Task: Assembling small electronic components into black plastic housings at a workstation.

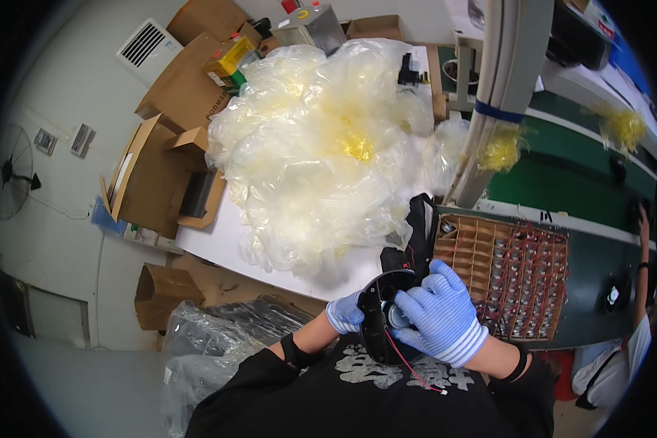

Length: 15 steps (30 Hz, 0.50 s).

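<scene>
Far left: cardboard boxes point(169, 157) stacked by wall, one open w/ flaps up. Near left, below counter point(219, 241) edge: grey plastic-wrapped bundle point(219, 336). Centre of counter: big heap of clear/yellowish plastic bags point(321, 139). Near centre, close to body: left hand point(345, 312), blue-white glove, grips left rim of black round disc point(379, 317), disc held on edge. Right hand point(438, 312), same glove, closed over disc's right side, fingers on small metal part at its centre. Red wire point(410, 365) w/ white plug hangs from disc. Right of hands: cardboard divider tray point(511, 281), cells w/ small parts + red wires, on green counter. Far right: another person's arm point(644, 263).
</scene>
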{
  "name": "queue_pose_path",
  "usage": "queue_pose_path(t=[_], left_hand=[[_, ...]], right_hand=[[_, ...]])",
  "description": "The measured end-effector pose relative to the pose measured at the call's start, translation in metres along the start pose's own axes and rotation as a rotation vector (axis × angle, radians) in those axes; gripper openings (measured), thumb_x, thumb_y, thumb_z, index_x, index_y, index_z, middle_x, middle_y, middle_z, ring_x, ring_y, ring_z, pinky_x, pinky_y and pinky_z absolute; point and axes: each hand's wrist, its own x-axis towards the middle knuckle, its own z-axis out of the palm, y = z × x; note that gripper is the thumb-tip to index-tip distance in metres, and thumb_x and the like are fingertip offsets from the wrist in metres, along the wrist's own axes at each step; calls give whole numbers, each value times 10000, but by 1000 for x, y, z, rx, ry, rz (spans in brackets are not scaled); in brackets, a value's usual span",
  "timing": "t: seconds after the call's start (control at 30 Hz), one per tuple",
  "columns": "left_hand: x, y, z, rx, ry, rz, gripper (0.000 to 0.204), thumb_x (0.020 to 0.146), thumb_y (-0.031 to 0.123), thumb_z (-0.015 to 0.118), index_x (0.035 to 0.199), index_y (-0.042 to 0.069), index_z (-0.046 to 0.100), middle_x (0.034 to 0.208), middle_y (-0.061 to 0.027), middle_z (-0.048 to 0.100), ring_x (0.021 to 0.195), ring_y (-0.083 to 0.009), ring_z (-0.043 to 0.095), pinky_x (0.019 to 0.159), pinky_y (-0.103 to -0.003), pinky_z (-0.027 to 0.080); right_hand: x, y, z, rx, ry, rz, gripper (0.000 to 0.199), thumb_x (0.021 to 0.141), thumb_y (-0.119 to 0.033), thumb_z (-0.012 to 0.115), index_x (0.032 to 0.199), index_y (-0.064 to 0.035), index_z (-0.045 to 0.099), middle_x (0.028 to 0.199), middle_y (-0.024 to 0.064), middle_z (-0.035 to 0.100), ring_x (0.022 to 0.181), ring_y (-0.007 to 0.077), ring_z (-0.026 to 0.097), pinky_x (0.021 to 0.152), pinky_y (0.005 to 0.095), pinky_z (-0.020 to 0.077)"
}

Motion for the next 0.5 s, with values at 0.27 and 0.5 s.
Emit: queue_pose_path(t=[0.27,0.5], left_hand=[[5,-2,8,169,117,-40,955,623,275,818,1388,47,293,1358,-117,409,1218,-232,443,1037,-381,356],[5,-5,-3,-22,-13,-16,1158,476,376,878,1396,37,263,1382,-119,376,1248,-247,418,1060,-401,323]], right_hand=[[-2,0,7,-75,-124,25,450,527,-346,732,874,-83,620,687,30,525,773,243,494,1040,541,276],[-3,-4,10,-93,-78,71,406,523,-326,735,822,-75,621,664,33,518,778,245,500,1056,543,263]])
